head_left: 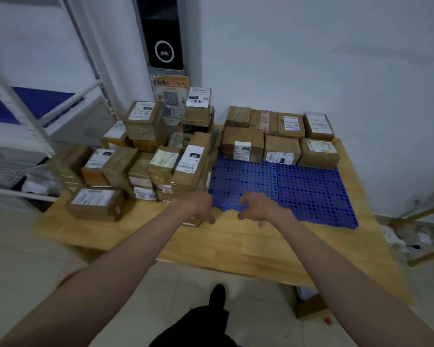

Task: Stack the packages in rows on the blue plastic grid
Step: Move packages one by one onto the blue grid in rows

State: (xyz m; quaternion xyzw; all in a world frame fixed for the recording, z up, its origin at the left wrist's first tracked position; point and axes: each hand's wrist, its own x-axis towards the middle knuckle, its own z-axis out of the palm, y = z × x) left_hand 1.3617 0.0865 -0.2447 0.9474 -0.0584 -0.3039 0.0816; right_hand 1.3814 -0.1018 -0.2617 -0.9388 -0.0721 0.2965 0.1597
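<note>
The blue grid (298,194) lies on a wooden table (236,246). Seven packages (281,136) sit in two rows along the grid's far edge. A loose pile (148,156) of more packages stands just left of the grid. Both hands hover at the grid's near left corner: the left hand (198,205) and right hand (258,206) have loosely curled fingers and hold nothing.

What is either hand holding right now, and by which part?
Nothing. The left hand and right hand hang empty with loosely curled fingers over the near edge of the blue grid.
</note>
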